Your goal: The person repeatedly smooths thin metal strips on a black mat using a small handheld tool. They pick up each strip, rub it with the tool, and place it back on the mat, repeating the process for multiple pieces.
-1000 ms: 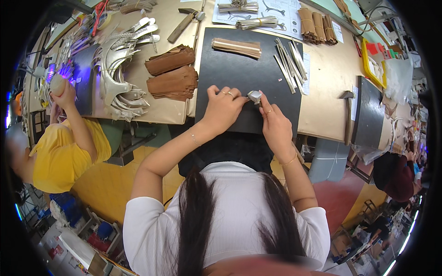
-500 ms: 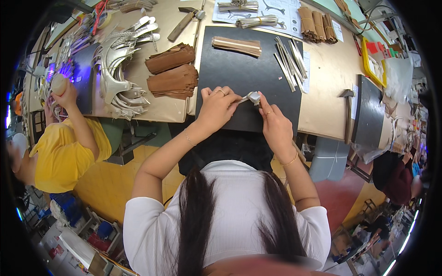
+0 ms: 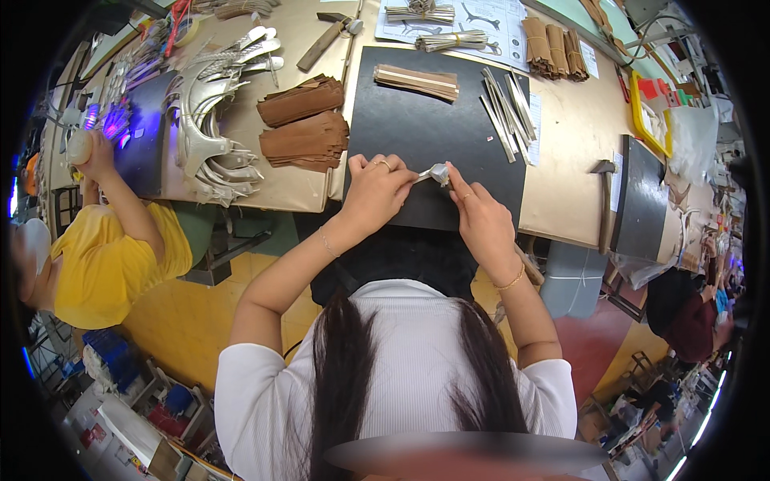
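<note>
Over the near part of a black board (image 3: 417, 128), my two hands share a narrow silvery strip (image 3: 439, 173) whose far end is curled into a loop. My left hand (image 3: 377, 190) pinches the strip's straight part between thumb and fingers. At the curled end, the thumb and forefinger of my right hand (image 3: 481, 212) press against it. Farther up the board lies a flat stack of brown strips (image 3: 417, 82) with a pale one among them. Several loose silvery strips (image 3: 507, 116) lie fanned at the board's right.
To the left are two piles of brown leather-like pieces (image 3: 303, 138), a hammer (image 3: 325, 44) and white strap pieces (image 3: 200, 128). Rolled brown bundles (image 3: 553, 50) lie at the back. A second hammer (image 3: 605, 200) rests right. A co-worker in yellow (image 3: 120, 264) works at left.
My hands stay almost in place, still on the silvery strip, with small finger shifts at its loop. At left, the co-worker's hand has moved outward with a round-headed tool.
</note>
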Tool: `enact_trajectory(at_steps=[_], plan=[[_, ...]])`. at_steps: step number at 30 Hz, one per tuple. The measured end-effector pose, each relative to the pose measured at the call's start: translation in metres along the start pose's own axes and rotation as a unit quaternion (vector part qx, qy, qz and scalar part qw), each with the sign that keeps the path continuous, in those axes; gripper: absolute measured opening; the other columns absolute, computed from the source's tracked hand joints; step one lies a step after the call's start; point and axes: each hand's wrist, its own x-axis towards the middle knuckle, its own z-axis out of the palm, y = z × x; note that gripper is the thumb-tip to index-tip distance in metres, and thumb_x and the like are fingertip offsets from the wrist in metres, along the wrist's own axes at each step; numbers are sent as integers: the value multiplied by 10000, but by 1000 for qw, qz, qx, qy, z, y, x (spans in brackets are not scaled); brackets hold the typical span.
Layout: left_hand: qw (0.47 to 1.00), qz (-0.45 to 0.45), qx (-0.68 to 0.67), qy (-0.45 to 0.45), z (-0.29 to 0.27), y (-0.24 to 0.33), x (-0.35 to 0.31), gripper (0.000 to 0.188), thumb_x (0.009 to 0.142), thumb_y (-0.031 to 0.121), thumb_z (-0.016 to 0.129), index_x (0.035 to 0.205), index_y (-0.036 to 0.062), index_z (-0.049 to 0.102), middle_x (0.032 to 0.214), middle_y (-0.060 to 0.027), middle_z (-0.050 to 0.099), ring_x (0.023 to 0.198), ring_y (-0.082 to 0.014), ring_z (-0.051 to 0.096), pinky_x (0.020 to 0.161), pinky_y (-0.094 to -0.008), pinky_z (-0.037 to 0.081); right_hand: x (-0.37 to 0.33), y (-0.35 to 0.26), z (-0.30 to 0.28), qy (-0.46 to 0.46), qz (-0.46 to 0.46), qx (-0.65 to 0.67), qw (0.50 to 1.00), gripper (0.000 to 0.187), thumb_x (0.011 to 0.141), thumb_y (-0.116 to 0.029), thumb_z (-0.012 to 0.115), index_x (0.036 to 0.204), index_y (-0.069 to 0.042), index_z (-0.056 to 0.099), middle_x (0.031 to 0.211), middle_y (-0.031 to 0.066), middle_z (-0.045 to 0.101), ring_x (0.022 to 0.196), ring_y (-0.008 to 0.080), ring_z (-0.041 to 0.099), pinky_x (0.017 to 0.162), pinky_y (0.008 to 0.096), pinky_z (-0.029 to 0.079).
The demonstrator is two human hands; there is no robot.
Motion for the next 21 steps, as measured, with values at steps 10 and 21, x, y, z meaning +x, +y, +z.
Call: enact_trajectory(at_steps=[10,21], plan=[[1000,-23,15,-2,-5,3,-7,143,859,140,742,985,195,782,926,44,636,903,-166,593,856,-428,312,-2,-5,7,-2,-17,-6,1000,489,1004,-201,618,1485,-237,545,786,82,569,604,285,636,551,407,523],[997,-13,74,8,-8,8,-17,168,844,138,737,1004,181,768,949,48,634,932,-164,587,865,-449,313,-4,-12,10,-12,-31,8,999,477,1005,-197,615,1477,-233,552,793,72,578,609,274,639,547,402,522]])
